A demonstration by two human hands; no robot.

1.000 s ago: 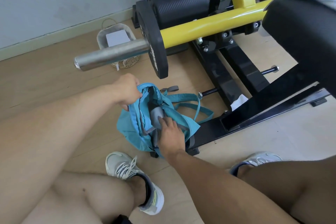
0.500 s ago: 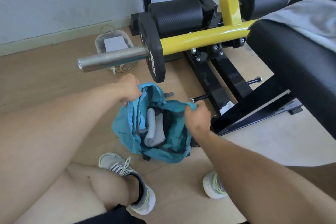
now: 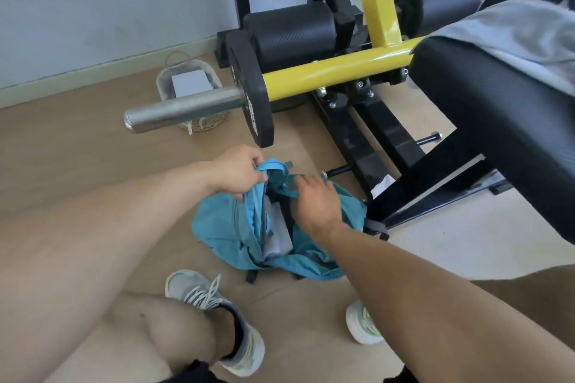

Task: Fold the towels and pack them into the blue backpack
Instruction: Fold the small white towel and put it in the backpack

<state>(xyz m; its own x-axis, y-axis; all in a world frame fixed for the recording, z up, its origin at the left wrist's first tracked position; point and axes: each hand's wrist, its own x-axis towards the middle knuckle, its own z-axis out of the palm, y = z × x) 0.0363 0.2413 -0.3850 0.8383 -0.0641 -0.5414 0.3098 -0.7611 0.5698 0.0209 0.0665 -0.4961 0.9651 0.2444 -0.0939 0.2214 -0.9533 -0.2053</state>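
Note:
The blue backpack (image 3: 217,235) lies on the wooden floor between my feet, its top opening facing me. A folded grey towel (image 3: 277,232) shows inside the narrow opening. My left hand (image 3: 239,169) grips the left rim of the opening and lifts it. My right hand (image 3: 314,202) is on the right rim near the top, fingers curled over the fabric; their tips are blurred. Another grey towel (image 3: 513,34) lies draped over the black bench pad (image 3: 497,134) at the right.
A steel bar (image 3: 183,110) with a black weight plate (image 3: 252,102) juts out just above the backpack from the yellow and black gym machine (image 3: 336,71). A woven basket (image 3: 189,84) stands by the wall. My shoes (image 3: 211,305) flank the bag.
My right hand left the towel inside, took hold of the right rim, then slid toward the top. The opening has narrowed. The view has tilted up and shows more of the bench.

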